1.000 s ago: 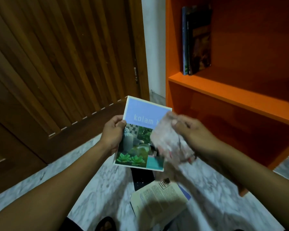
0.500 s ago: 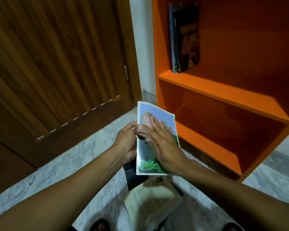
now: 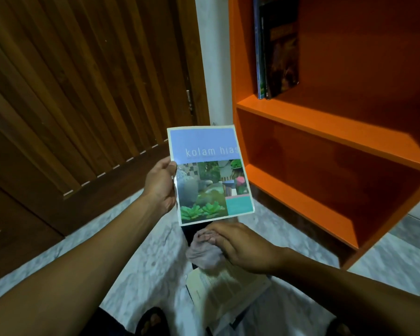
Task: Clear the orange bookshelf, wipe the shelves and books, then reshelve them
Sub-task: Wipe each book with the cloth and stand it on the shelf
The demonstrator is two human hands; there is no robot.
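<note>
Nearest, my right hand (image 3: 240, 248) curls round a crumpled cloth (image 3: 205, 254), held just below the book and apart from it, above an open book (image 3: 226, 291) lying on the marble floor (image 3: 141, 253). Beyond, my left hand (image 3: 160, 187) pinches the left edge of the "kolam hias" book (image 3: 210, 175), cover upright toward me. Farthest, the orange bookshelf (image 3: 325, 132) carries two dark books (image 3: 277, 47) standing against its left wall.

A room in a home, by my view.
I see a slatted wooden door (image 3: 87, 93), a white marble floor (image 3: 150, 251), an orange bookshelf (image 3: 325, 132) against the wall, and books (image 3: 277, 49) shelved upright.
</note>
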